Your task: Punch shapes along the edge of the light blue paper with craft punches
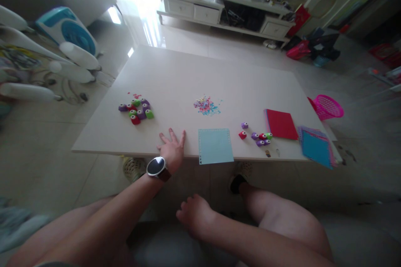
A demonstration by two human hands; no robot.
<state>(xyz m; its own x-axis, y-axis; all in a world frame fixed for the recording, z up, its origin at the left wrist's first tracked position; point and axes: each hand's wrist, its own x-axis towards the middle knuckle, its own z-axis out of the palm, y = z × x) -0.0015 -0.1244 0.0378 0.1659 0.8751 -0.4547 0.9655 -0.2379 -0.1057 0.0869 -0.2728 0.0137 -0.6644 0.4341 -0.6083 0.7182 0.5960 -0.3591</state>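
Observation:
My left hand [171,148], with a watch [157,167] on the wrist, lies on the near edge of the table with its fingers spread and nothing in them. Just right of it a light blue sheet of paper [216,146] overhangs the edge slightly, with small holes along its borders. Below the table edge, over my lap, my right hand [196,215] is curled closed, and no object shows in it. Several red, green and purple craft punches [140,113] cluster to the left. More craft punches [262,136] lie right of the sheet.
Coloured paper confetti [206,105] is heaped mid-table [175,71]. A red paper stack [282,124] and a blue-topped stack [316,148] lie at the right, the latter over the edge. Two small items [267,153] sit near the punches. A pink basket [328,106] stands beyond.

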